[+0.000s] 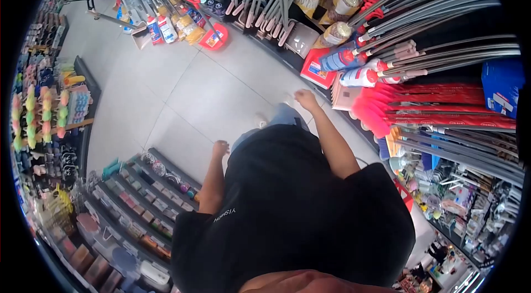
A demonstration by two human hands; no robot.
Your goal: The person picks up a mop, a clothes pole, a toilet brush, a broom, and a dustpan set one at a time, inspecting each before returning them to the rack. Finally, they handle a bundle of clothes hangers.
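Note:
My left hand [221, 148] hangs beside my body over the tiled floor, with nothing visible in it and its fingers slightly apart. The display shelf [180, 171] below and left is the closest thing to it. On the other side, my right hand [305, 99] is held out in front, its fingers curled in with nothing showing in them. Near it stand a pink dustpan [344, 97], a red dustpan [317, 69] and a white-and-red mop pack [358, 77], none of them touched.
Grey floor tiles [199, 91] stretch ahead between shelves. Long mop and broom poles [442, 22] jut from the right rack, above pink dusters [371, 110]. Another red dustpan [214, 37] and bundled brooms stand at the far end. Colourful goods [38, 116] hang at left.

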